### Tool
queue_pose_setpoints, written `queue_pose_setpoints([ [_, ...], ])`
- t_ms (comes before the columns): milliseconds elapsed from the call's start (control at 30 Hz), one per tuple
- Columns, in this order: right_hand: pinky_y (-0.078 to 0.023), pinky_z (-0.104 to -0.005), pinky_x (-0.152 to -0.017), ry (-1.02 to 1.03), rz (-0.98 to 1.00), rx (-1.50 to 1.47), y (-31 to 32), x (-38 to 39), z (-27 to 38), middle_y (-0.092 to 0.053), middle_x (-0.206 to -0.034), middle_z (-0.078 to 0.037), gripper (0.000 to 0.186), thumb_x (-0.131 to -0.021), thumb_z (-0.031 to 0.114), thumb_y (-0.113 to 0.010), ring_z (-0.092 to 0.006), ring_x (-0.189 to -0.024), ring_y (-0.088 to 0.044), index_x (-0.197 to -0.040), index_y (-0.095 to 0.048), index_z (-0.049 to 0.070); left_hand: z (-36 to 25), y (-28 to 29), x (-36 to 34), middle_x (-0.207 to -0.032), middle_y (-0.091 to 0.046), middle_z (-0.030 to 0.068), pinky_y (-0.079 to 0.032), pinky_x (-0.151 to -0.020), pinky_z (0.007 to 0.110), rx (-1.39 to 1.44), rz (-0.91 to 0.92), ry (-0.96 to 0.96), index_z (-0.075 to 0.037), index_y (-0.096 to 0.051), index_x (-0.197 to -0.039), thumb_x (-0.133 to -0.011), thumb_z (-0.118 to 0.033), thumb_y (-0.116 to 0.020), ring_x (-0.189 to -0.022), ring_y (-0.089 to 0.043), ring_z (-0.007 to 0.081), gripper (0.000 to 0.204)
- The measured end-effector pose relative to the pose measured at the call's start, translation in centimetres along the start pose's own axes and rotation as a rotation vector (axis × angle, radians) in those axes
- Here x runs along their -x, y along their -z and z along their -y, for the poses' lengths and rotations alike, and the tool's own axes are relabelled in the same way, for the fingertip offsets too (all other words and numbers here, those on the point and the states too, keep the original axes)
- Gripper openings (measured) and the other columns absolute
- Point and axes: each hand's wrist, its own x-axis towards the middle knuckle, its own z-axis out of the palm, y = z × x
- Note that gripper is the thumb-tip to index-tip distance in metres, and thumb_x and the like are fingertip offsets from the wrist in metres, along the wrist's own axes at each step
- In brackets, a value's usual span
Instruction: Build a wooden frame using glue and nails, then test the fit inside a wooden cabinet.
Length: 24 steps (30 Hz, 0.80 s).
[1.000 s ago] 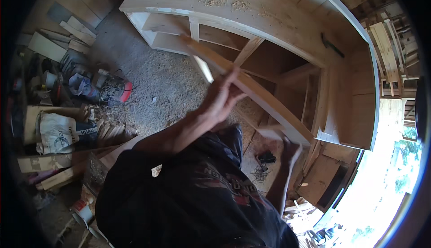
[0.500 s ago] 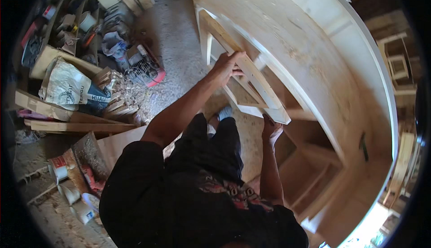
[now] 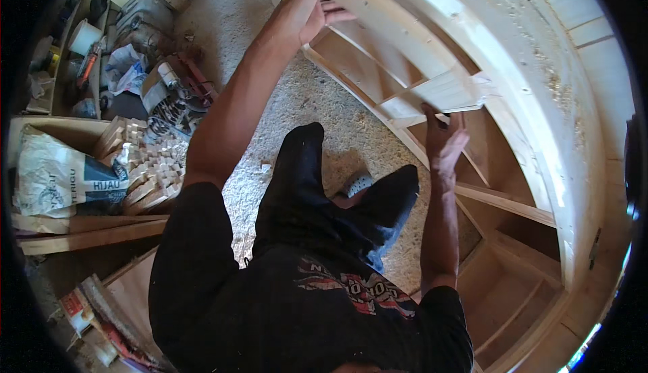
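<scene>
A pale wooden frame with a curved front board (image 3: 385,19) is held at the cabinet's front, tilted. My left hand (image 3: 307,15) grips its far left part, thumb over the top edge and fingers reaching underneath. At the near right corner, my right hand (image 3: 447,140) is closed on the lower edge, below a light side panel. Around it stands the large curved wooden cabinet (image 3: 507,201), with open compartments facing me. Whether the frame touches the cabinet I cannot tell.
On the left lie a stack of wood offcuts (image 3: 145,174), a white and dark blue sack (image 3: 50,177) and a long plank (image 3: 91,237). Behind them are a crumpled plastic bag (image 3: 125,69) and shelves with tools. My shod foot (image 3: 358,184) rests on the rough floor.
The frame and both my hands have shifted toward the cabinet, the left hand going farther up in view. My view has turned and come closer to the cabinet front, and my legs are farther apart.
</scene>
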Motion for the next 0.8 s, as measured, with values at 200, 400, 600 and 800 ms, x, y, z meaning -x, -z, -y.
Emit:
queue_pose_setpoints([
  [200,-0.066,-0.0393,-0.068,0.127,-0.055,0.095,-1.8,0.4,-1.3,-0.07,-0.1,-0.019,0.028,-0.086,0.013,-0.083,-0.0299,-0.09,-0.073,-0.103,-0.068,-0.004,3.6,2.5,-1.0,-0.136,-0.061,0.0221,-0.048,-0.108,0.061,0.152,0.137,-0.013,0.0,-0.05,-0.141,-0.105,-0.053,-0.049,-0.128,-0.059,0.0363,0.064],
  [400,-0.065,-0.0414,-0.069,0.128,-0.132,0.183,-4.3,1.2,-4.1,-0.07,-0.096,-0.02,0.029,-0.086,0.017,-0.083,-0.0325,-0.084,-0.073,-0.096,-0.066,-0.004,5.7,3.2,-2.3,-0.135,-0.061,0.0234,-0.048,-0.107,0.063,0.206,0.119,0.027,-0.004,-0.048,-0.143,-0.104,-0.047,-0.056,-0.127,-0.059,0.0397,0.058],
  [600,-0.058,-0.0405,-0.069,0.131,-0.209,0.297,-4.6,0.1,-4.1,-0.074,-0.089,-0.018,0.028,-0.085,0.019,-0.084,-0.0318,-0.082,-0.075,-0.096,-0.067,-0.001,5.4,2.3,-4.0,-0.138,-0.06,0.0216,-0.046,-0.109,0.063,0.162,0.127,0.015,-0.005,-0.05,-0.143,-0.102,-0.051,-0.06,-0.13,-0.057,0.0381,0.063],
  [800,-0.06,-0.0404,-0.068,0.095,-0.341,0.323,-5.9,-0.6,-4.9,-0.076,-0.092,-0.018,0.027,-0.088,0.015,-0.081,-0.0318,-0.08,-0.076,-0.103,-0.062,0.003,6.5,1.9,-7.3,-0.136,-0.061,0.0228,-0.043,-0.113,0.062,0.18,0.156,-0.045,-0.002,-0.05,-0.144,-0.097,-0.046,-0.07,-0.129,-0.057,0.0382,0.067],
])
